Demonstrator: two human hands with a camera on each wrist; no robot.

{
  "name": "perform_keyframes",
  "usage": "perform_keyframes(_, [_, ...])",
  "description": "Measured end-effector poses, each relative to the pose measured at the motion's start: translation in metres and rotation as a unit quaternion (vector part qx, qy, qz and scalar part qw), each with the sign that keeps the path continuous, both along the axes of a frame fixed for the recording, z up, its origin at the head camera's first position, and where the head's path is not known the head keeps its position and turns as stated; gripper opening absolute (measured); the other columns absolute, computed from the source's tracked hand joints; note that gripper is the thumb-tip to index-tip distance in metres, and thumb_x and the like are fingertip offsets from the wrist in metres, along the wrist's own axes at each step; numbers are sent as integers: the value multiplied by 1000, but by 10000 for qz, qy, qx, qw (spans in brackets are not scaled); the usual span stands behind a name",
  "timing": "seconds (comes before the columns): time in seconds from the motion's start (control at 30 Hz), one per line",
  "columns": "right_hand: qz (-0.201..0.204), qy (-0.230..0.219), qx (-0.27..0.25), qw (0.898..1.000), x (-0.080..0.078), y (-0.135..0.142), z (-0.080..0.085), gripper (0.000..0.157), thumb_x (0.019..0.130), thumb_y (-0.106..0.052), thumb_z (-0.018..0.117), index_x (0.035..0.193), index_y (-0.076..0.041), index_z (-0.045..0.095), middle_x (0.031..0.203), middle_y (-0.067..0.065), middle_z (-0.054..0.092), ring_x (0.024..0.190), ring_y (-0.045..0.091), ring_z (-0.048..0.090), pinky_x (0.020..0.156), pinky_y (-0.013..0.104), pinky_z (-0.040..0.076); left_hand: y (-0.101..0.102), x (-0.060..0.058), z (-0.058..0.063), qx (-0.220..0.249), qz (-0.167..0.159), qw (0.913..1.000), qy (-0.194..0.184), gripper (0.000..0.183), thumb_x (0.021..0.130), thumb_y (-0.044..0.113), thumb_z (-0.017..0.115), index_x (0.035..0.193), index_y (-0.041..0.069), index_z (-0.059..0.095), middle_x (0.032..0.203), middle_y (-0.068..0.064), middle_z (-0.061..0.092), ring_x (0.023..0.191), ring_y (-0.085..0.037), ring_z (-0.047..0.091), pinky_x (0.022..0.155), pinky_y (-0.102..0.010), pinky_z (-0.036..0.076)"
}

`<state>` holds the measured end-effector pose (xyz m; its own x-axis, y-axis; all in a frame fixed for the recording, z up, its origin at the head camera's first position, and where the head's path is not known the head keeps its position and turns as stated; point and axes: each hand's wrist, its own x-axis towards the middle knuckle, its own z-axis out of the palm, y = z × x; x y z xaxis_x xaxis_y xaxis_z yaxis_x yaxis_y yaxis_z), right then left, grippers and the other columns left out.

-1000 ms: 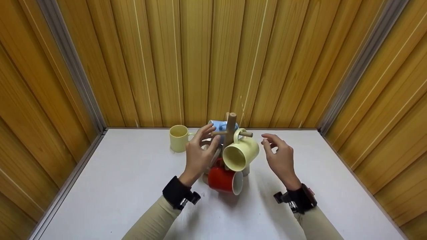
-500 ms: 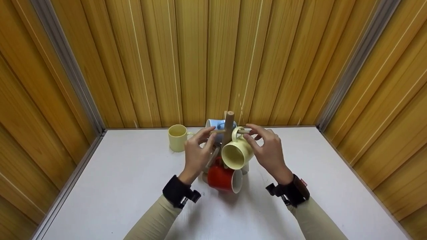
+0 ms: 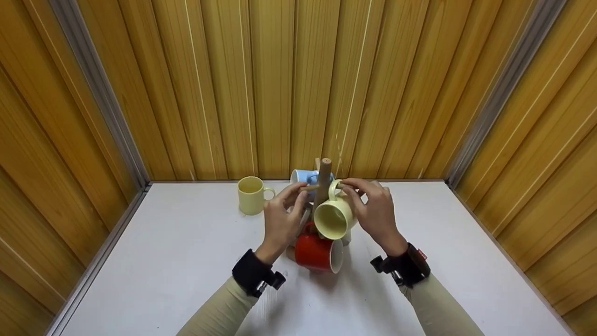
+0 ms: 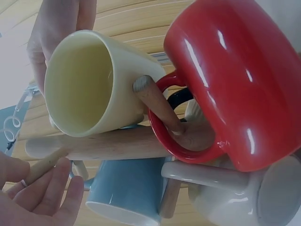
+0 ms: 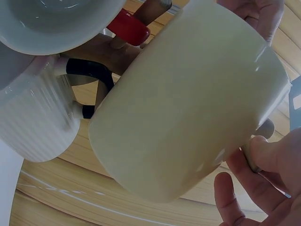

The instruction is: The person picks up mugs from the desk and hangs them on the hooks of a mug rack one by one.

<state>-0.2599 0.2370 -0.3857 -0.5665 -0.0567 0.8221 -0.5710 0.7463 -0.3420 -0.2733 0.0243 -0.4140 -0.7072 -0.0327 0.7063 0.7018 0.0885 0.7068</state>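
A wooden mug tree [image 3: 325, 171] stands mid-table, hung with mugs. My left hand [image 3: 281, 223] pinches the tip of its left peg [image 4: 44, 167] between thumb and fingers; that peg carries no mug. On the other side, my right hand [image 3: 376, 212] pinches the end of the right peg [image 5: 250, 154]. From this right peg a pale yellow mug [image 3: 332, 219] hangs by its handle, mouth tilted toward the head camera. Below it a red mug [image 3: 313, 252] hangs sideways, its handle looped over a lower peg [image 4: 157, 101]. A blue mug [image 3: 303, 176] hangs behind the post.
Another yellow mug [image 3: 251, 198] stands upright on the white table [image 3: 186, 261], left of the tree. Lower on the tree are a white mug [image 4: 225, 193] and a ribbed white mug with a black handle [image 5: 37, 108]. Wood-patterned walls [image 3: 270, 93] enclose the table.
My right hand has come in from the right and now pinches the peg end beside the hanging yellow mug. The left hand stays at the left peg, its fingers closer round it.
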Motion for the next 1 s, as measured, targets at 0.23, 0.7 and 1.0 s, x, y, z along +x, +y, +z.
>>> perform_keyframes(0.23, [-80,-390,69,9992,-5,10,5,14,93,-17,76,107,-14,80,93,0,78,75,19,61,73,41,37,9,10,-3,-110,-5,9999,99,27,99,6,66,125,-2,70,111,-14,76,98,-23,75,74,-30,60])
perform_keyframes(0.7, [-217,-1201,0,9925,-34,31,18,18,94,-17,76,108,-7,78,96,11,78,84,30,73,67,47,54,33,28,-10,-758,-46,9965,352,45,99,8,65,143,5,59,101,-13,77,70,-12,66,64,-24,54])
perform_keyframes(1.0, [-214,-1457,-71,9891,-36,33,21,18,95,-16,74,110,-6,78,98,12,78,87,31,74,73,52,56,37,34,-7,-983,-218,9945,282,49,98,6,65,146,4,55,125,-18,71,82,-17,72,72,-29,59])
